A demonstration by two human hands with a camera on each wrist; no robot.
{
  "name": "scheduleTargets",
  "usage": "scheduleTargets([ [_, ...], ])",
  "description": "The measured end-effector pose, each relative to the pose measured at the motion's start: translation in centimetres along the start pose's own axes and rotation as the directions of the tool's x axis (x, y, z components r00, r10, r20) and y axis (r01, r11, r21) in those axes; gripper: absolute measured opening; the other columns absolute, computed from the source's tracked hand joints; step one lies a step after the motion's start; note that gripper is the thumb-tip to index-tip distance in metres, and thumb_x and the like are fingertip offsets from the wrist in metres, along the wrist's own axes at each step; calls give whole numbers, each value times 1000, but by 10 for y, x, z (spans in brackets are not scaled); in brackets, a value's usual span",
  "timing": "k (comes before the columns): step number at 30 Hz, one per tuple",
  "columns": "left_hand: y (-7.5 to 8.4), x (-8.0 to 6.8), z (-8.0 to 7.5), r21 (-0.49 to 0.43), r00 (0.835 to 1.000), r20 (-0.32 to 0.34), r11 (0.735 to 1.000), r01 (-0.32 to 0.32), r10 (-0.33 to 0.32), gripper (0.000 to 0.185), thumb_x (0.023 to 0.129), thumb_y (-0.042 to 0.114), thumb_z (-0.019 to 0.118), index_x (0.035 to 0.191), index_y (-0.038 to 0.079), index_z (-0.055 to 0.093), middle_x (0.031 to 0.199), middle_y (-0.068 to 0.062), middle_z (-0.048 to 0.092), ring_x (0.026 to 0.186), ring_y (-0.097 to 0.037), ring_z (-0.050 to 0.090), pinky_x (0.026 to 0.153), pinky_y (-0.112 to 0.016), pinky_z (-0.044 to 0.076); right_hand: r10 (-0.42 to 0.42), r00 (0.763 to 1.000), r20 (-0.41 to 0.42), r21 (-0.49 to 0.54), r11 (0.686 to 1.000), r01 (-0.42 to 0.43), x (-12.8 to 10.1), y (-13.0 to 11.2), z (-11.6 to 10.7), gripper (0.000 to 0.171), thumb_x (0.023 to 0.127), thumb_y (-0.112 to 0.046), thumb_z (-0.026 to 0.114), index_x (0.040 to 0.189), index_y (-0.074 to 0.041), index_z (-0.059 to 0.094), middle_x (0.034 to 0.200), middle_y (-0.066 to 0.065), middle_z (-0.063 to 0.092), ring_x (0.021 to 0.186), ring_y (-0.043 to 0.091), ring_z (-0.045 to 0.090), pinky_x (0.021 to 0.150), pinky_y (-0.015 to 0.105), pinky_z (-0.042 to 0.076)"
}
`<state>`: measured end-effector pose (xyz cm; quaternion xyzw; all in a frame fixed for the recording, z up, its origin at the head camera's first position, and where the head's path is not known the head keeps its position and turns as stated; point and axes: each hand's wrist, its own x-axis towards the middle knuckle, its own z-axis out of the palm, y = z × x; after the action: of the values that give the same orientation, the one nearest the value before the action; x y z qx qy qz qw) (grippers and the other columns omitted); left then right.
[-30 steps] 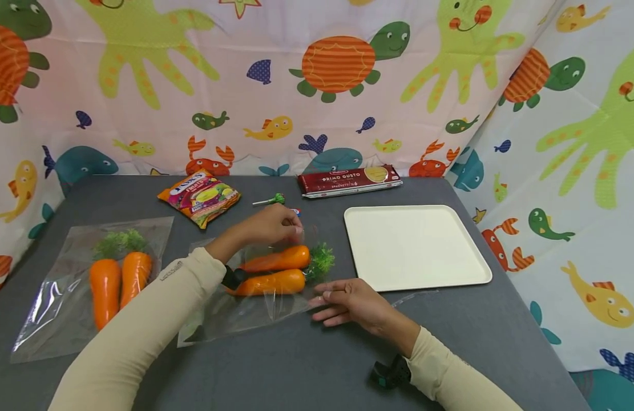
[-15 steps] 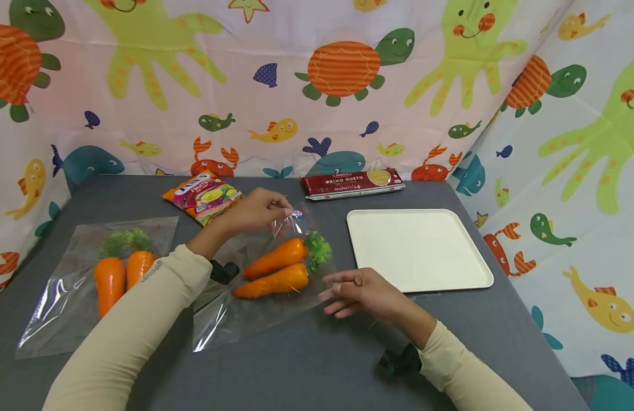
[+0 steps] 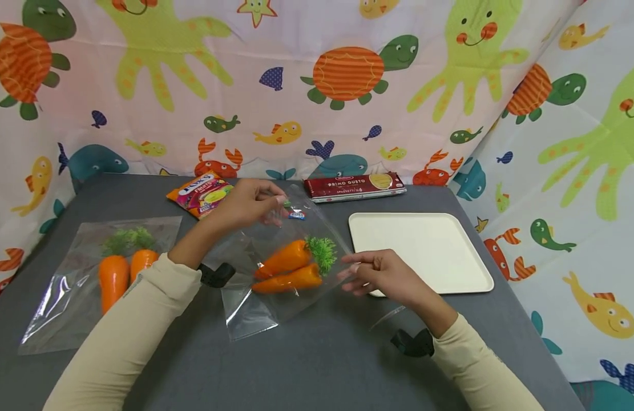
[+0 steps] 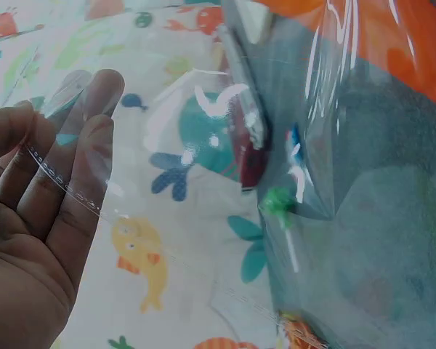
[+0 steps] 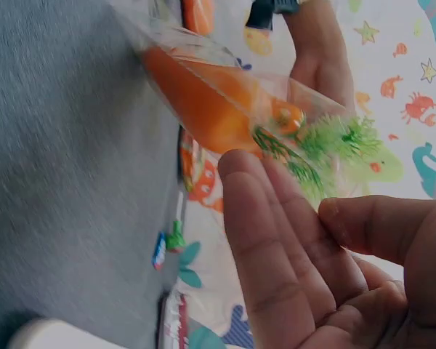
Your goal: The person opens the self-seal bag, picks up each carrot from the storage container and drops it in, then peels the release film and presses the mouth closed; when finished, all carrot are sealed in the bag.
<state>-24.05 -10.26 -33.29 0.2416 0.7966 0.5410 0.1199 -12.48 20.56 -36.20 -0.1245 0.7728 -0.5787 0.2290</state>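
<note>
A clear plastic bag [image 3: 250, 322] with two orange carrots [image 3: 290, 278] and their green tops [image 3: 322, 254] hangs tilted between my hands. My left hand [image 3: 250, 202] pinches its upper edge between thumb and fingers; in the left wrist view the film crosses the fingers of that hand [image 4: 43, 196]. At the bag's right corner is my right hand [image 3: 386, 274]. Its thumb meets the fingers at the film in the right wrist view, where the carrot bag [image 5: 211, 102] slopes up to that hand [image 5: 305, 269].
Another clear bag [image 3: 65, 308] of carrots lies at left. Behind stand a candy bag [image 3: 196, 191] and a red spaghetti pack [image 3: 355, 187]. A cream tray [image 3: 424, 251] lies right. A small blue-and-red wrapper [image 3: 297, 215] and a green lollipop [image 4: 280, 200] show through the film.
The carrot bag has risen and shifted right, its lower left corner drawn along. My left hand has moved up and back left; my right hand has moved up and right.
</note>
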Motion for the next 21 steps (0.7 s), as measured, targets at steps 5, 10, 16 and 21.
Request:
scheduleTargets([
  [5, 5, -12, -2, -42, 999, -16, 998, -50, 50, 23, 100, 19, 58, 110, 0, 64, 92, -12, 73, 76, -27, 72, 69, -39, 59, -36, 998, -48, -77, 997, 32, -2, -6, -4, 34, 102, -11, 52, 132, 4, 56, 110, 18, 69, 96, 40, 67, 79, 46, 56],
  [10, 11, -22, -4, -41, 995, -35, 994, -97, 96, 24, 99, 20, 60, 111, -1, 64, 93, -13, 73, 77, -27, 72, 70, -39, 58, -70, 992, -109, -183, 982, 49, -5, -11, -7, 30, 101, -11, 54, 127, 3, 61, 107, 16, 70, 91, 26, 71, 77, 41, 57],
  [16, 21, -34, -2, -49, 986, -63, 987, -155, 152, 22, 99, 18, 60, 108, -1, 65, 91, -12, 73, 79, -25, 72, 71, -38, 58, -128, 976, -173, -231, 969, 86, -8, -17, -9, 27, 101, -11, 54, 121, 5, 65, 108, 17, 70, 94, 28, 70, 76, 38, 57],
  [21, 25, -42, 1, -58, 977, -89, 978, -202, 196, 20, 98, 14, 60, 107, -3, 65, 91, -13, 73, 81, -25, 72, 72, -37, 58, -190, 958, -217, -246, 960, 135, -12, -21, -11, 27, 100, -12, 56, 119, 5, 66, 112, 16, 69, 99, 30, 68, 77, 38, 57],
])
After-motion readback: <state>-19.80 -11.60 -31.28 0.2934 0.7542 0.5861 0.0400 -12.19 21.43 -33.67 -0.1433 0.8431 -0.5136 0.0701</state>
